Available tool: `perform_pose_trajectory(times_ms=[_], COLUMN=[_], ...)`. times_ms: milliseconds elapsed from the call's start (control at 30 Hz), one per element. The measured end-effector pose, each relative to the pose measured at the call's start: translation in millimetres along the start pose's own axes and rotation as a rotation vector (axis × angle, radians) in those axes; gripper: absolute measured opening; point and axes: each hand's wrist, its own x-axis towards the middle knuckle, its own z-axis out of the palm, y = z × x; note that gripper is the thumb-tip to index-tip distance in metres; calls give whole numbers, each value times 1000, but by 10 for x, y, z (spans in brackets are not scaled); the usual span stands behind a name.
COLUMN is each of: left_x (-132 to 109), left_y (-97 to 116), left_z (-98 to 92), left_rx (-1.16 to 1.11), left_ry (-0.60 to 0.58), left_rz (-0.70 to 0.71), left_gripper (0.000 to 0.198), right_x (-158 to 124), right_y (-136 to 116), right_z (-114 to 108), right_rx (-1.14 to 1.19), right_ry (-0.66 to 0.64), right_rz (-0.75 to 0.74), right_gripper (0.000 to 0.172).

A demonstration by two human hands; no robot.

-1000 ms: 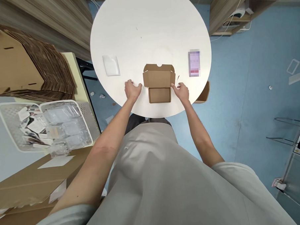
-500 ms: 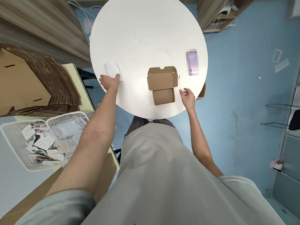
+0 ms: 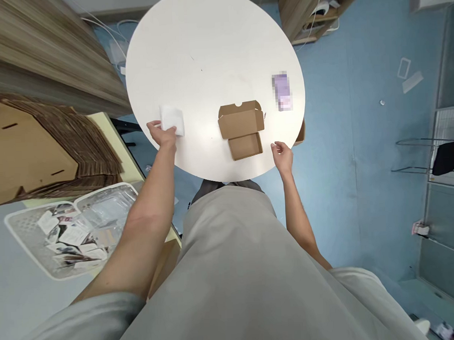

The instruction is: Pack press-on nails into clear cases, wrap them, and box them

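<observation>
A flat white packet (image 3: 173,117) lies near the left rim of the round white table (image 3: 214,40). My left hand (image 3: 163,136) grips its near left part, the thumb on top and the fingers around the left side; some fingertips are hidden. A brown cardboard box (image 3: 245,146) with its lid folded back sits open near the table's front edge. To its right, my right hand (image 3: 282,156) hovers by the rim with loosely curled fingers, a small gap at the thumb and nothing in it.
A blurred purple item (image 3: 282,91) lies at the table's right. Stacked flat cardboard (image 3: 33,143) and a white basket (image 3: 11,219) of cards and clear packets stand at left. Another brown box (image 3: 301,133) shows below the right rim.
The white packet has shifted slightly rightward and turned on the table with my left hand at it. My right hand's fingers have curled in more. The whole view has tilted a little.
</observation>
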Motion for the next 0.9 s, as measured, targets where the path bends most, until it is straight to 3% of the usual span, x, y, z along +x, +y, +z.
perform_pose_trajectory(times_ms=[67,100,200,300,433,500,567,700,900], left_x=[-203,-342,-868,-1409,-1856,-1933,-1946,-1925,-1902], left_y=[-79,-118,-233,-305,-232,-128,-4,240,467], left_z=[-34,-52,-98,-86,100,269,475,931,1450], left_rx=[-124,-154,-208,-281,-340,-368,-382,-328,13], left_ry=[94,82,-142,-363,-477,-499,-504,-429,-257], left_rz=[-80,-91,-91,-136,-145,-116,-77,-64,-41], left_gripper=[55,53,57,64,71,72,70,56,19], right_x=[59,95,189,203,122,112,158,394,704], right_y=[-39,-67,-173,-261,-219,-126,-16,135,98], right_z=[81,127,294,490,712,773,792,747,766], right_rx=[34,55,135,188,137,95,57,-64,-288], right_ry=[-36,-63,-190,-405,-750,-818,-778,-563,-453], right_rz=[-48,-77,-173,-267,-349,-341,-310,-232,-266], right_gripper=[54,54,58,66,99,101,84,44,14])
